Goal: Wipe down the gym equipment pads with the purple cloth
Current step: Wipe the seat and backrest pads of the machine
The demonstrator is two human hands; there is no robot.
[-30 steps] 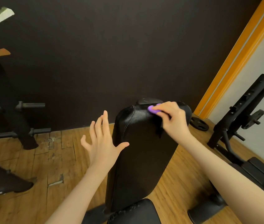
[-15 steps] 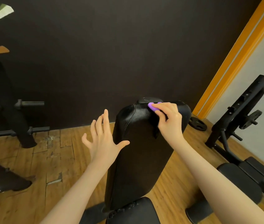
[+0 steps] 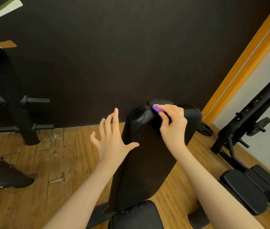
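Two hands in view, one purple cloth (image 3: 157, 109), one upright black back pad (image 3: 147, 159) taken as landmark. Right hand (image 3: 172, 124) sits at the top of the back pad, fingers curled and pinching the purple cloth, which is bunched small and pressed against the pad's top edge just right of the stitched seam; only a bit of cloth shows past the fingertips. Right forearm runs up from the lower right, crossing the pad's right side. Left hand (image 3: 112, 139) is just left of the back pad, spread flat, fingers straight and apart, pointing up, holding nothing; thumb tip reaches over the pad's left edge, contact cannot be told. Left forearm comes up from the bottom, left of the pad. The two hands are apart. One black seat pad (image 3: 136, 215) directly below the back pad, partly cut by the frame edge. One second bench (image 3: 246, 187) with a black frame to the right of the back pad, on the wooden floor (image 3: 48, 162). One weight plate (image 3: 205, 128) on the floor behind the pad's right side. One black plate rack (image 3: 15, 113) with horizontal pegs well left of the pad. Dark wall (image 3: 114, 55) behind the pad, orange trim (image 3: 246, 60) up to its right. No readable writing or brand marks anywhere.
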